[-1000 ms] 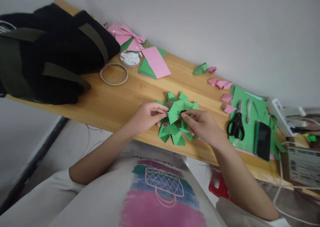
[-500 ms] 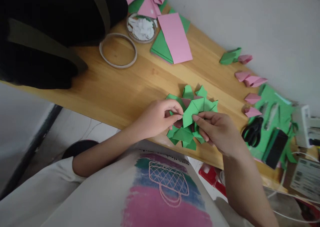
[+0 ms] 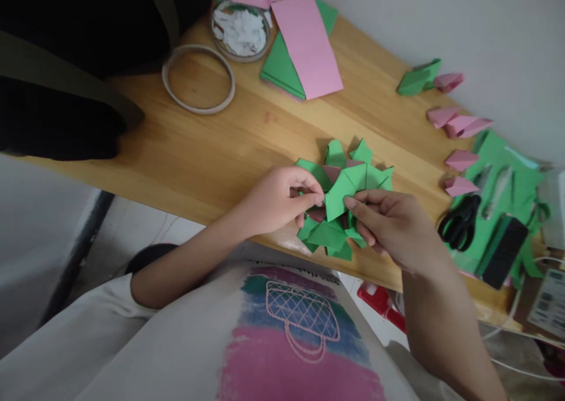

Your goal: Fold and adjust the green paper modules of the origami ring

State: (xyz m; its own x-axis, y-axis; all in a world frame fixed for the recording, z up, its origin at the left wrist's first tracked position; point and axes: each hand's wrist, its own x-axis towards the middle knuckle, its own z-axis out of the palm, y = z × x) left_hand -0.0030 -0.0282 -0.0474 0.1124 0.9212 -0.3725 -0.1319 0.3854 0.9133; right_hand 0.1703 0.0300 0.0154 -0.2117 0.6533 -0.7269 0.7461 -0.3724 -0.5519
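A folded paper flower (image 3: 329,235) with green pointed leaves and pink parts inside sits near the front edge of the wooden table. My left hand (image 3: 285,201) pinches at the left edge of a raised green flap, thumb and forefinger together. From the other side, my right hand (image 3: 388,221) grips the same flap with the thumb on top; its other fingers curl beneath, partly hidden. Part of the flower's middle is covered by the flap and my fingers.
Pink paper (image 3: 309,47) lies over green sheets near the wall. A tape ring (image 3: 198,108) and a dish of white scraps (image 3: 241,33) are at upper left, beside a black bag (image 3: 66,53). Folded pink pieces (image 3: 461,159), black scissors (image 3: 459,224) and a black block (image 3: 503,251) lie right.
The view has shifted slightly, so table items sit a little differently in the picture. Both hands keep their hold on the green flap, with hardly any movement.
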